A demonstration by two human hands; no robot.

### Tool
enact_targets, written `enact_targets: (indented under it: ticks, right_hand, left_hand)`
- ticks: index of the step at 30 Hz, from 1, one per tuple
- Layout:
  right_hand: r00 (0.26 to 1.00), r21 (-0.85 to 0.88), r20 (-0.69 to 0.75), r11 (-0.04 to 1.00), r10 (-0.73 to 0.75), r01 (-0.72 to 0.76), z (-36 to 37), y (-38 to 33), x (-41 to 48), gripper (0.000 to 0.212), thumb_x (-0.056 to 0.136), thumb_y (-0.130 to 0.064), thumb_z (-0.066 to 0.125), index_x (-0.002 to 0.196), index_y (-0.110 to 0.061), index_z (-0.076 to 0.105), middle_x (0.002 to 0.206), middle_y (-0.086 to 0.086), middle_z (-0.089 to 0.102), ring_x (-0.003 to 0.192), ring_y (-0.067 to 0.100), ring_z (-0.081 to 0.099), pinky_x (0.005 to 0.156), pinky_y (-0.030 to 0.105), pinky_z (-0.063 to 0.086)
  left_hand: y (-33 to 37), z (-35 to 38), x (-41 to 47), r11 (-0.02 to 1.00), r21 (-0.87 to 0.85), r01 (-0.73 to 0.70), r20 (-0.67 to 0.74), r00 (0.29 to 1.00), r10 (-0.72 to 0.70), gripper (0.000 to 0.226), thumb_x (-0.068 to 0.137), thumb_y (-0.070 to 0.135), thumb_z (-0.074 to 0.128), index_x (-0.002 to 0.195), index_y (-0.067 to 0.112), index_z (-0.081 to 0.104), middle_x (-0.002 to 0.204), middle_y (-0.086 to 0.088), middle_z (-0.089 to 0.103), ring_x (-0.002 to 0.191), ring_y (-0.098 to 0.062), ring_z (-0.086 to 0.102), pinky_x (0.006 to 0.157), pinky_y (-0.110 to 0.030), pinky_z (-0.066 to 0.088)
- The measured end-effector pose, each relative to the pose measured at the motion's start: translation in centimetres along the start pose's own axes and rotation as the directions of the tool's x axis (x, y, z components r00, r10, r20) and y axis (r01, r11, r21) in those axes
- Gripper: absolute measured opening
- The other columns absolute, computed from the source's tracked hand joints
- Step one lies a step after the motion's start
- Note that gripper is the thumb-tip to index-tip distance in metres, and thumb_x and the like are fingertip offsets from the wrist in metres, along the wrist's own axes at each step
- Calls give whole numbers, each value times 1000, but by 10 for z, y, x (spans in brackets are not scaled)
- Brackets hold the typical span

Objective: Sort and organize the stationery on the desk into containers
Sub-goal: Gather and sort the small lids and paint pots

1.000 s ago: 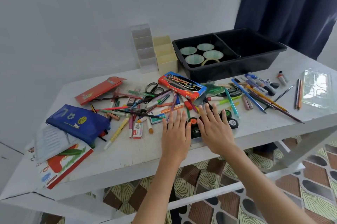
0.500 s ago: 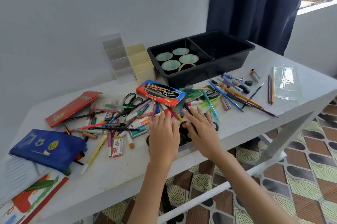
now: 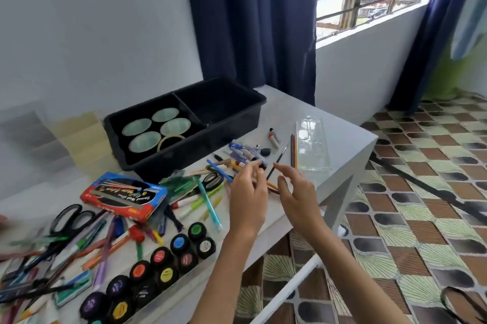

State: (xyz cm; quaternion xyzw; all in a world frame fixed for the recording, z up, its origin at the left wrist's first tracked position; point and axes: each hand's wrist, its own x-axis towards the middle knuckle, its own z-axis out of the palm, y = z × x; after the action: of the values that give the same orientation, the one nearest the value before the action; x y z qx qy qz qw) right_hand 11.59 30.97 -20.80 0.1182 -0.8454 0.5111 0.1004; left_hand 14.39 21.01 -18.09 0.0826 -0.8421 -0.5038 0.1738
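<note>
Head view: both hands are raised just above the worktop (image 3: 342,144), near its front edge and toward its right end. The left hand (image 3: 247,202) is held with fingers loosely stretched, and nothing is gripped. The right hand (image 3: 299,194) is held with fingers lightly curved and spread, and nothing is held in it either. Just beyond the fingertips, a loose heap of pens and pencils (image 3: 245,155) is spread. A black tray (image 3: 200,149) is set toward the back edge, with tape rolls (image 3: 145,140) in its left compartment. Paint pots (image 3: 160,257) are lined up along the front edge, a red-and-blue box (image 3: 123,199) is seen behind them, and a clear plastic case (image 3: 312,144) is placed by the right edge.
</note>
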Motion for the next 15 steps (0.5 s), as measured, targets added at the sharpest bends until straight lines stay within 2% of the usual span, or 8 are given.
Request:
enact_targets:
  ticks: [2, 4, 5, 6, 8, 10, 12, 15]
  right_hand:
    - [997, 1, -67, 999, 44, -44, -19, 20, 22, 32, 96, -9, 46, 126, -16, 57, 117, 3, 61, 110, 16, 55, 96, 30, 44]
    - [988, -11, -121, 995, 101, -103, -34, 41, 42, 33, 93, -7, 48, 124, -15, 57, 121, 4, 60, 115, 18, 52, 100, 34, 42]
    - [980, -25, -145, 990, 137, -142, -40, 51, 52, 34, 93, -6, 48, 124, -15, 57, 122, 4, 59, 116, 19, 50, 101, 36, 41]
    - [970, -40, -173, 983, 170, -179, -46, 62, 61, 34, 92, -6, 48, 124, -14, 56, 122, 5, 58, 117, 20, 49, 100, 37, 41]
    - [953, -60, -206, 970, 221, -237, -54, 80, 77, 34, 91, -6, 49, 124, -12, 56, 120, 8, 57, 115, 24, 50, 99, 40, 43]
    - [945, -80, -174, 952, 277, -294, -60, 96, 92, 34, 91, -8, 49, 125, -9, 54, 120, 11, 55, 112, 25, 52, 97, 43, 45]
    - [940, -93, -112, 939, 321, -331, -62, 109, 105, 34, 92, -10, 50, 126, -4, 53, 119, 13, 55, 109, 26, 55, 96, 43, 46]
    - [939, -89, -111, 937, 327, -337, -59, 120, 117, 34, 93, -10, 53, 126, -2, 53, 111, 14, 57, 102, 25, 57, 93, 41, 49]
  left_hand:
    - [9, 28, 17, 999, -37, 25, 44, 999, -23, 32, 100, 27, 40, 128, 20, 53, 125, 2, 57, 115, -8, 51, 93, -21, 45]
    - [13, 54, 34, 998, -35, 57, 78, 996, -54, 31, 100, 26, 39, 127, 19, 53, 120, 3, 58, 107, -4, 52, 80, -7, 43]
    - [14, 67, 42, 997, -33, 77, 95, 993, -73, 31, 101, 26, 39, 127, 19, 53, 118, 3, 58, 102, -3, 52, 74, -4, 43]
    - [13, 79, 51, 995, -28, 92, 109, 990, -89, 31, 101, 25, 39, 127, 18, 53, 117, 3, 57, 102, -3, 51, 74, -3, 44]
    - [4, 100, 66, 995, 57, 78, 103, 991, -83, 32, 99, 23, 40, 127, 15, 54, 124, 0, 55, 115, -11, 48, 94, -18, 44]
    - [-7, 118, 77, 972, 227, 61, 101, 991, -86, 34, 98, 23, 41, 129, 13, 53, 134, -3, 49, 126, -17, 39, 108, -31, 33]
    - [-14, 132, 83, 930, 361, 63, 99, 989, -106, 37, 99, 25, 41, 132, 13, 51, 140, -4, 42, 131, -19, 31, 110, -31, 25]
    - [-16, 143, 84, 898, 437, 50, 29, 997, -70, 33, 98, 23, 45, 127, 13, 56, 142, -3, 40, 131, -17, 28, 107, -26, 24]
